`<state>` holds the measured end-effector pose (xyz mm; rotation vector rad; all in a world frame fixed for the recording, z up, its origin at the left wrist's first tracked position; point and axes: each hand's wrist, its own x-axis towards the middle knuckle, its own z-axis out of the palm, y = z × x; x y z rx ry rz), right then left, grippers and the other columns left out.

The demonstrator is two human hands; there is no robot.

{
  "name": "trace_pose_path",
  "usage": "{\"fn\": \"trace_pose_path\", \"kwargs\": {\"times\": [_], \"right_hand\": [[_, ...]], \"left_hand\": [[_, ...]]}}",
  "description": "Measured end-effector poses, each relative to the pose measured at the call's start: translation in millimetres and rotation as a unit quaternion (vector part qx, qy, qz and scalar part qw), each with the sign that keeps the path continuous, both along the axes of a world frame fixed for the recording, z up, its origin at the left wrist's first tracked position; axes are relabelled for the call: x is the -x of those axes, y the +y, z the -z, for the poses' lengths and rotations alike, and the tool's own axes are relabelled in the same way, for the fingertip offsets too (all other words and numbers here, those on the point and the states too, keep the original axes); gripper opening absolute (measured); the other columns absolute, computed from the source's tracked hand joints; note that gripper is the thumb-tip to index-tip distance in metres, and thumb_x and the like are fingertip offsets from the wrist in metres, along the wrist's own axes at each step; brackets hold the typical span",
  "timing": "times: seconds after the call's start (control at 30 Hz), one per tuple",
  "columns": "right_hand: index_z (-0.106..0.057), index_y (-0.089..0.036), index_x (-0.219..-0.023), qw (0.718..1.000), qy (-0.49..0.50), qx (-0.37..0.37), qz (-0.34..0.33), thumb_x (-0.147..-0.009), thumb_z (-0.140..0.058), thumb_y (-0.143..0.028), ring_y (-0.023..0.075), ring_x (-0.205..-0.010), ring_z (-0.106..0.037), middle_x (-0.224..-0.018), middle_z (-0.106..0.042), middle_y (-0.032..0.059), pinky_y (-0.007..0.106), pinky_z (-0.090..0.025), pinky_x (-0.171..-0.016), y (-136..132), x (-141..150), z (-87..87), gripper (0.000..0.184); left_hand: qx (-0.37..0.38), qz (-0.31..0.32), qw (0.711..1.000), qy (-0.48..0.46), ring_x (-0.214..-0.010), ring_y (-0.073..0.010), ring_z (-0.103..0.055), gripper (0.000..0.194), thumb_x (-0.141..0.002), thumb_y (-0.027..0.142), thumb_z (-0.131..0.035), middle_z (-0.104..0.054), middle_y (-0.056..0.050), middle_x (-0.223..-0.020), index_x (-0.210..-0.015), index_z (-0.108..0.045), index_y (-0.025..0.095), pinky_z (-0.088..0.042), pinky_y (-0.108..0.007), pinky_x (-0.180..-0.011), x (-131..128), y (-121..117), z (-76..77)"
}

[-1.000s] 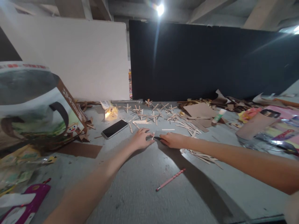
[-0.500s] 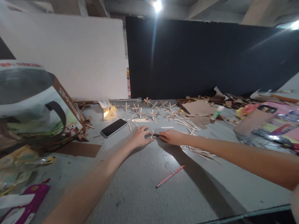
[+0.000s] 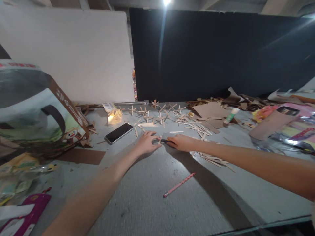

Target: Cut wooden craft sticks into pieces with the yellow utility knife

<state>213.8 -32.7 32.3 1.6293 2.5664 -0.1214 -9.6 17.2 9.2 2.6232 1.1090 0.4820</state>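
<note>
My left hand (image 3: 147, 143) rests on the grey table with its thumb and forefinger curved round a small pale wooden piece (image 3: 160, 139), mostly hidden at the fingertips. From the other side, my right hand (image 3: 182, 143) grips a slim black tool (image 3: 164, 141) that looks like a craft knife. Its tip meets the small piece or lies right beside it; I cannot tell which. Just beyond the hands lies a single pale wooden stick (image 3: 176, 132). A pink pencil (image 3: 179, 185) lies nearer to me.
Star-shaped stick pieces (image 3: 147, 116) stand at the back. Loose sticks (image 3: 213, 160) lie beside my right forearm. A phone (image 3: 119, 133) is left of my hands, with a large printed bag (image 3: 36, 111) beyond. Cardboard (image 3: 211, 110), a glue stick (image 3: 231, 115) and a bottle (image 3: 273, 123) sit right.
The view has tilted slightly downward. Both hands stay in nearly the same place, with the black tool still at the small wooden piece.
</note>
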Motion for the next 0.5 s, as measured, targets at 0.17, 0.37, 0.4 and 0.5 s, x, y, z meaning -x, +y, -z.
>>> {"fn": "trace_pose_path", "kwargs": {"times": [0.17,0.37,0.4,0.5], "right_hand": [[-0.07,-0.017,-0.098,1.0,0.02,0.016,-0.005,-0.102,-0.04,-0.037,0.0183,-0.07,-0.063,-0.08,-0.072,0.0083,0.025,-0.032,-0.06,2.8,-0.5,-3.8,0.037],[-0.071,-0.018,-0.086,0.998,0.026,0.059,-0.015,-0.1,-0.043,-0.035,0.0144,-0.058,-0.058,-0.069,-0.068,0.0041,0.023,-0.032,-0.055,12.1,-1.8,-9.8,0.035],[-0.071,-0.018,-0.087,0.998,0.023,0.061,-0.015,-0.1,-0.043,-0.035,0.015,-0.059,-0.059,-0.071,-0.069,0.0052,0.024,-0.033,-0.055,12.6,-1.6,-10.2,0.035],[-0.071,-0.016,-0.098,0.999,0.008,0.05,-0.007,-0.102,-0.041,-0.037,0.0199,-0.068,-0.065,-0.079,-0.072,0.0111,0.026,-0.04,-0.061,11.2,-0.1,-11.1,0.037]], "left_hand": [[0.005,0.004,1.0,0.003,-0.136,-0.0313,-0.047,0.037,-0.087,0.046,-0.068,-0.055,-0.012,-0.144,-0.115,-0.073,0.022,-0.036,-0.046,-0.115,0.6,-1.1,-1.7],[-0.001,0.0,1.0,0.001,-0.134,-0.0299,-0.048,0.035,-0.086,0.047,-0.068,-0.057,-0.009,-0.142,-0.113,-0.074,0.026,-0.038,-0.046,-0.114,0.7,-0.4,-2.1],[0.001,-0.001,1.0,0.001,-0.134,-0.0297,-0.048,0.035,-0.086,0.048,-0.069,-0.057,-0.009,-0.142,-0.113,-0.074,0.026,-0.038,-0.046,-0.114,0.6,-0.1,-1.8],[0.006,0.0,1.0,0.0,-0.133,-0.0301,-0.048,0.036,-0.085,0.049,-0.069,-0.056,-0.01,-0.143,-0.112,-0.075,0.025,-0.037,-0.045,-0.114,0.5,1.0,-0.5]]}}
